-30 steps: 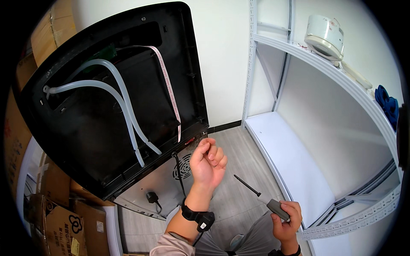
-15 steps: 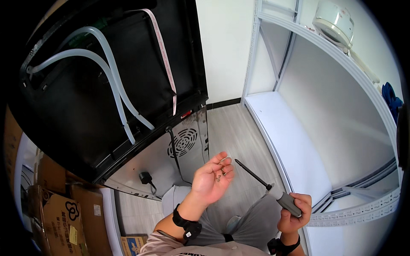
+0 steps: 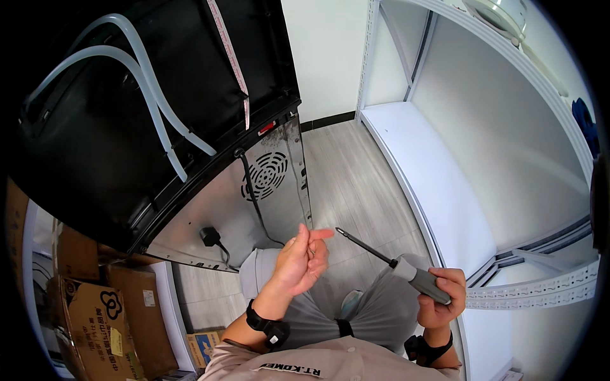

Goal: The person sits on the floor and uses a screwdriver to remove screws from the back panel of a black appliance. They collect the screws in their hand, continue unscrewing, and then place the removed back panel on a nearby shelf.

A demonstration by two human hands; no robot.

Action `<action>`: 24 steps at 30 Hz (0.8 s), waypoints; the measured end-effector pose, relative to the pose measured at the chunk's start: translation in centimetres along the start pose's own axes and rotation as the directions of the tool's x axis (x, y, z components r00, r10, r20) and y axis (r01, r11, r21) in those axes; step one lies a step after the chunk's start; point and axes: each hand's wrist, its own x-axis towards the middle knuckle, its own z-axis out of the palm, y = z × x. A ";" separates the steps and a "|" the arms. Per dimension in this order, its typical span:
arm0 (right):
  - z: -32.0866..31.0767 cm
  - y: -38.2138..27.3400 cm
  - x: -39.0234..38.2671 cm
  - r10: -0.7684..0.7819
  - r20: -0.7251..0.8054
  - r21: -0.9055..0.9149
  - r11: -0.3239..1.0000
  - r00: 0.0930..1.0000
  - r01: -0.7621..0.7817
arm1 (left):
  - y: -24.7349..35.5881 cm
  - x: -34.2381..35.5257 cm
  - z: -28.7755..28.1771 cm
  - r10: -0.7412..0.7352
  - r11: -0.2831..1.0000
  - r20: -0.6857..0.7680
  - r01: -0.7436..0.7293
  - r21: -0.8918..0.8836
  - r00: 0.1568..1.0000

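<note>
My left hand (image 3: pixel 302 257) is curled, index finger extended beside the screwdriver's tip; small metal pieces, apparently screws, are partly hidden in its fingers. My right hand (image 3: pixel 443 296) grips the grey handle of a screwdriver (image 3: pixel 422 284), its long dark shaft pointing up-left. Beyond my hands stands an appliance with a perforated steel panel (image 3: pixel 206 200), a black cable (image 3: pixel 254 197) and a plug (image 3: pixel 210 236). Its raised black cover (image 3: pixel 210 82) carries two translucent hoses (image 3: pixel 146 89) and a pale ribbon strip (image 3: pixel 232 57).
Cardboard boxes (image 3: pixel 95 327) stand at left. A white metal shelving unit (image 3: pixel 429 184) fills the right, with a white appliance (image 3: pixel 497 16) and blue cloth (image 3: pixel 584 124) on top. My legs (image 3: pixel 381 317) are below, over a grey wood-look floor (image 3: pixel 343 165).
The view has tilted down, so appliance and shelving appear higher. My left hand has turned from palm-up to fingers closing together, index finger near the screwdriver tip.
</note>
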 end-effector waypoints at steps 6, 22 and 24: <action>0.1 -0.9 -0.1 -0.005 0.054 0.027 1.000 0.999 0.003 | -0.8 -0.8 0.6 0.051 0.987 -0.026 -0.046 0.151 0.998; 0.3 -1.0 -0.4 0.009 0.148 0.074 0.997 0.989 -0.020 | -0.6 -1.6 0.7 0.131 0.987 0.092 -0.139 0.086 0.987; 0.2 -1.0 -0.4 0.013 0.146 0.067 0.997 0.989 -0.023 | -0.8 -1.6 0.7 0.127 0.984 0.088 -0.137 0.110 0.988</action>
